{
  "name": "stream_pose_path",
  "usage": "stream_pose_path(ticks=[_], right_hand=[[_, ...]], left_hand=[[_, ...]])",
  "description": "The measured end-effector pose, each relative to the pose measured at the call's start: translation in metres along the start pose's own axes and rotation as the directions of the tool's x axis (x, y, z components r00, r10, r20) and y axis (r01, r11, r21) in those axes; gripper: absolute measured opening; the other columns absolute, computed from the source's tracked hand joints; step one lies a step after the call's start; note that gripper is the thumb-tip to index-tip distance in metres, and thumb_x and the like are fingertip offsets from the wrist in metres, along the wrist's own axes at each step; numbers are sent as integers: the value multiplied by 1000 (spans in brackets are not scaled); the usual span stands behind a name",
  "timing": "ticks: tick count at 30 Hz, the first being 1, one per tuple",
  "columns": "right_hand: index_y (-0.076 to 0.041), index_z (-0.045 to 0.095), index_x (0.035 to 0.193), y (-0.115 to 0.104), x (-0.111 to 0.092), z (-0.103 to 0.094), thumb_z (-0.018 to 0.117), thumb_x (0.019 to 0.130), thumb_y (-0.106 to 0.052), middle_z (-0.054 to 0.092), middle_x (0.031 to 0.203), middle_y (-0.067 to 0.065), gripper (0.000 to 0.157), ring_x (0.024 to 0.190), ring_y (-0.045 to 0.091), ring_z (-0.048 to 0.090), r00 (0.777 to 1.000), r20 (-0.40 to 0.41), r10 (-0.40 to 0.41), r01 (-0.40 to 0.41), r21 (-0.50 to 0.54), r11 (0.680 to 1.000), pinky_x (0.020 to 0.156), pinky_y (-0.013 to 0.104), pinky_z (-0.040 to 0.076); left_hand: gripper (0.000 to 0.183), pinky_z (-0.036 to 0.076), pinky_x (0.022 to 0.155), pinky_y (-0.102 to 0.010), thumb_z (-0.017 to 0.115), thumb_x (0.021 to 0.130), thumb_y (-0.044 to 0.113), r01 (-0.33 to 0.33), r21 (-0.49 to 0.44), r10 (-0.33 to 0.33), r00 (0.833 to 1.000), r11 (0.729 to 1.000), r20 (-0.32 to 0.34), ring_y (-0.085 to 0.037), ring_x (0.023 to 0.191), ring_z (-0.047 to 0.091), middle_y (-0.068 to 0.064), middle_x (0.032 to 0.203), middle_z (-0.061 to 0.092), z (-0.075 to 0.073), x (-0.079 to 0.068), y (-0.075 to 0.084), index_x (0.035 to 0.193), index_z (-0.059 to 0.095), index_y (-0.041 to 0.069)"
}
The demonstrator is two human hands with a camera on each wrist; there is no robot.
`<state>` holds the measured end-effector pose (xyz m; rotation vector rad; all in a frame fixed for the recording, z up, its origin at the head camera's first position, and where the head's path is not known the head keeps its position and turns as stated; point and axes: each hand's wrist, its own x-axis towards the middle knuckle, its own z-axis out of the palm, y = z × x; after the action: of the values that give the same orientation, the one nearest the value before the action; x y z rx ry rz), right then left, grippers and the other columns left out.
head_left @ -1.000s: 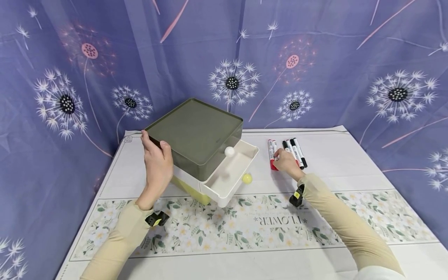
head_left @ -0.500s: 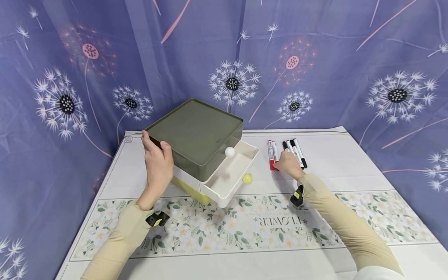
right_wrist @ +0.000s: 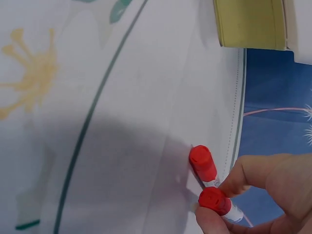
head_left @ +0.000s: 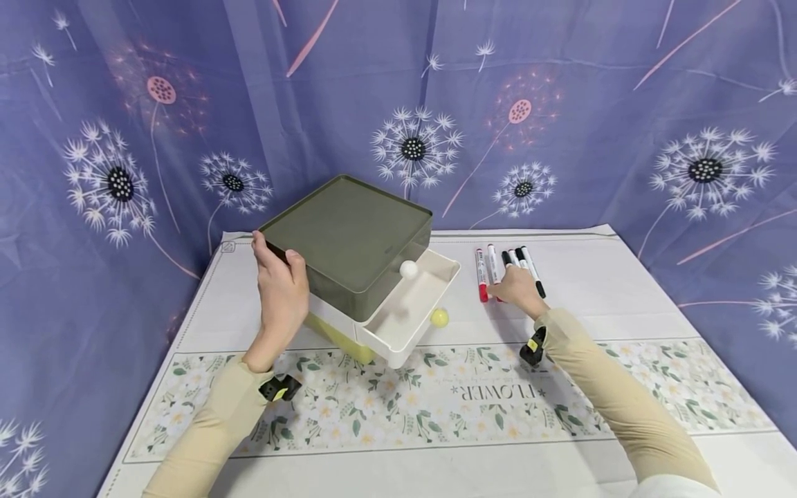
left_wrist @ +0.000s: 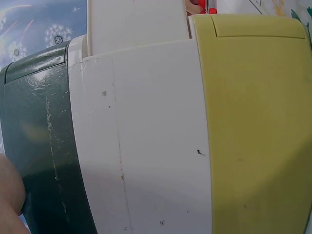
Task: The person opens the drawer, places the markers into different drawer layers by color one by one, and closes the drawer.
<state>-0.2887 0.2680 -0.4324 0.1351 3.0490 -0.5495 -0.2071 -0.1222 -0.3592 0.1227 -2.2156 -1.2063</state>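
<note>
A stacked drawer box (head_left: 351,232) stands at centre-left, with a dark green top tier, a white middle tier and a yellow bottom one. Its white drawer (head_left: 411,304) is pulled out toward the right. My left hand (head_left: 280,304) grips the box's left corner, thumb against the side near the top edge. Over at the pens, my right hand (head_left: 519,290) pinches a red-capped marker (right_wrist: 214,199) between thumb and finger, near the cap. Another red-capped marker (head_left: 481,277) lies just left of it. Several black-capped markers (head_left: 532,273) lie behind the right hand, partly hidden by it.
A white knob (head_left: 408,270) sticks out from the dark top tier, and a yellow knob (head_left: 439,317) from the bottom one. The white table cover (head_left: 598,283) bears a flower-print band. A blue dandelion curtain (head_left: 349,83) hangs behind.
The pinched red marker has shifted a little right and away from me, widening the gap to the other red one. My right hand moved slightly right with it; my left hand stayed put.
</note>
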Motion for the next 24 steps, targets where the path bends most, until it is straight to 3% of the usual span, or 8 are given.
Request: stream_pose_path(ticks=[17, 24], right_hand=[[-13, 55, 50, -5, -4, -10, 65, 73, -30, 51, 44, -4, 30, 47, 14, 48, 997, 67, -40, 40, 2, 999, 45, 24, 34], [-9, 55, 64, -10, -10, -18, 65, 76, -29, 59, 50, -2, 25, 46, 11, 45, 991, 99, -92, 89, 33, 995, 46, 24, 33]], left_hand=[[63, 29, 105, -47, 29, 96, 28, 13, -3, -13, 1000, 1000, 14, -39, 132, 30, -23, 151, 11, 0, 0, 0, 145, 7, -4], [63, 28, 106, -46, 30, 96, 27, 6, -3, -6, 1000, 1000, 6, -38, 133, 29, -23, 151, 11, 0, 0, 1, 145, 7, -4]])
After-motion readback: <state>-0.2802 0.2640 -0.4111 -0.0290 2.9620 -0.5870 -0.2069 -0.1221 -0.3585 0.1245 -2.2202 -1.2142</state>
